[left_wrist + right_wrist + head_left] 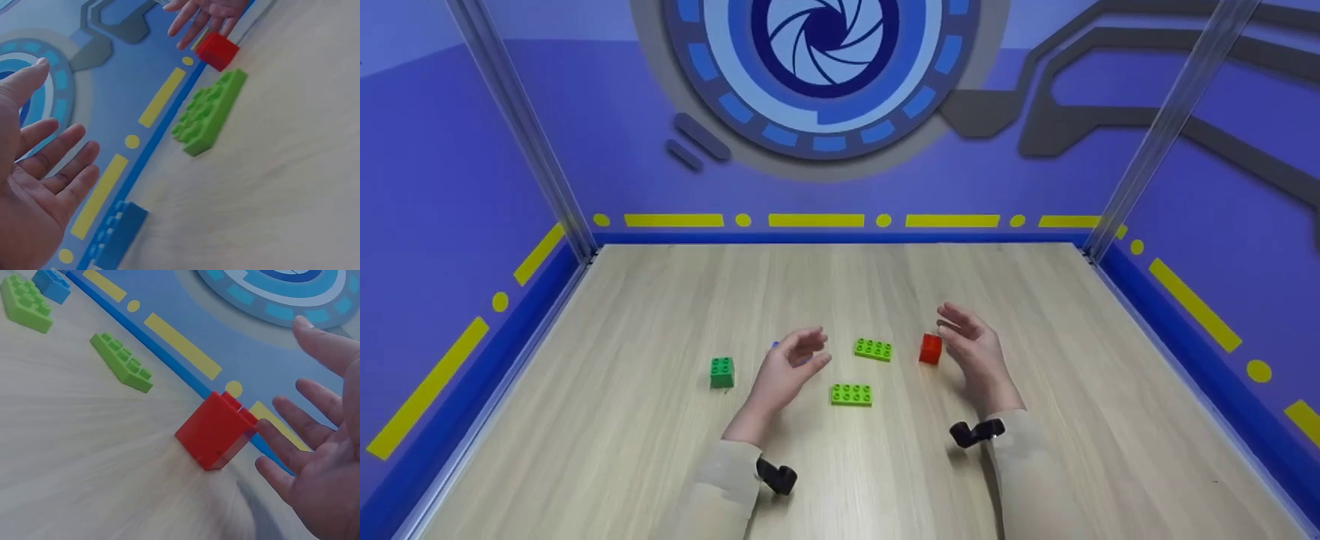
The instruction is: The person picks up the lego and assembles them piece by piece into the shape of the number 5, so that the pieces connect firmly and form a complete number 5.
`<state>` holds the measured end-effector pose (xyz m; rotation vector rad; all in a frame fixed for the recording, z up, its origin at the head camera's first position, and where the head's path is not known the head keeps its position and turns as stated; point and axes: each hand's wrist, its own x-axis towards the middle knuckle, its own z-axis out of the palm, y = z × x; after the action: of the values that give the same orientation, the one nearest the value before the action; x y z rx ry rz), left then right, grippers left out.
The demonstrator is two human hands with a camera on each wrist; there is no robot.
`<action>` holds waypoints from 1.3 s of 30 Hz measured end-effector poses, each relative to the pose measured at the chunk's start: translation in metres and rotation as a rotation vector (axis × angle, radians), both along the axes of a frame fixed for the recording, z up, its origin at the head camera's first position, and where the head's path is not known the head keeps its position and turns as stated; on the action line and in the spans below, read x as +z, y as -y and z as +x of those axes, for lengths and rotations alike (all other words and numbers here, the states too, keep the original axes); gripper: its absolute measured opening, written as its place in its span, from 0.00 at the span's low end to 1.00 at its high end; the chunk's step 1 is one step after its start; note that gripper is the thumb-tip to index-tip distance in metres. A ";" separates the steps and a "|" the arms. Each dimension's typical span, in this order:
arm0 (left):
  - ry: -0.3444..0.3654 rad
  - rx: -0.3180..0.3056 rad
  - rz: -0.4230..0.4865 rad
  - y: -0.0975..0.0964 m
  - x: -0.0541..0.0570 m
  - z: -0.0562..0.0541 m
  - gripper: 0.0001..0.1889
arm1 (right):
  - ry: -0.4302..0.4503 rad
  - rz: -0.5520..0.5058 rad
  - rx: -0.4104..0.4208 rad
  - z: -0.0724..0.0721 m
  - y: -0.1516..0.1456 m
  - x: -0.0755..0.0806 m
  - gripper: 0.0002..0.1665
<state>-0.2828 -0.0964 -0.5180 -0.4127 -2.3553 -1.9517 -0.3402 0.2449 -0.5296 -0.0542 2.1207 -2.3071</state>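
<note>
My left hand (784, 375) hovers above the table with fingers loosely bent and nothing in its grasp. Behind it lies a blue toy brick (121, 236), mostly hidden in the head view. My right hand (979, 356) is close to the right side of a red toy brick (930, 349), its fingers apart and its palm bare. In the right wrist view the red brick stands upright, studs up, with fingertips near its top edge. Two flat lime green bricks, a farther one (873, 349) and a nearer one (851, 395), lie between the hands.
A dark green block (721, 373) stands left of my left hand. The wooden table (607, 450) is bounded by a blue back wall (825, 199) and side walls, with metal posts at the far corners. Black wrist cameras (776, 476) are worn on both wrists.
</note>
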 end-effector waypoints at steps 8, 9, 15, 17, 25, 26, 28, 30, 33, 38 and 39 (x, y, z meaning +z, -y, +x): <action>0.120 -0.091 0.012 -0.010 -0.021 0.005 0.28 | -0.039 0.093 -0.014 -0.001 -0.003 -0.014 0.35; 0.129 -0.100 0.006 -0.011 -0.023 0.005 0.28 | -0.046 0.108 -0.015 0.000 -0.003 -0.016 0.35; 0.140 -0.110 -0.034 -0.015 -0.032 0.006 0.28 | -0.061 0.201 -0.038 0.001 -0.006 -0.021 0.35; 0.129 -0.105 -0.064 -0.015 -0.033 0.007 0.28 | -0.059 0.232 -0.044 0.002 -0.007 -0.021 0.35; 0.067 -0.090 -0.228 -0.014 -0.034 0.012 0.24 | -0.021 0.323 -0.013 0.002 -0.007 -0.024 0.35; 0.056 -0.094 -0.245 -0.015 -0.034 0.012 0.24 | -0.013 0.327 -0.015 0.002 -0.007 -0.023 0.35; 0.029 -0.101 -0.287 -0.015 -0.035 0.012 0.24 | -0.001 0.329 -0.017 0.003 -0.006 -0.023 0.34; 0.004 -0.104 -0.320 -0.015 -0.036 0.013 0.24 | 0.006 0.348 -0.019 0.004 -0.005 -0.022 0.33; -0.013 -0.096 -0.350 -0.015 -0.037 0.012 0.23 | -0.001 0.393 -0.023 0.002 -0.006 -0.023 0.30; -0.009 -0.088 -0.336 -0.016 -0.037 0.013 0.21 | -0.010 0.436 -0.030 0.000 -0.006 -0.026 0.28; -0.012 -0.088 -0.330 -0.016 -0.036 0.013 0.21 | -0.010 0.439 -0.030 0.000 -0.006 -0.026 0.27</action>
<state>-0.2697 -0.0806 -0.5544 -0.5520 -2.6997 -1.5823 -0.3401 0.2510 -0.5553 -0.0306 2.5901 -1.8022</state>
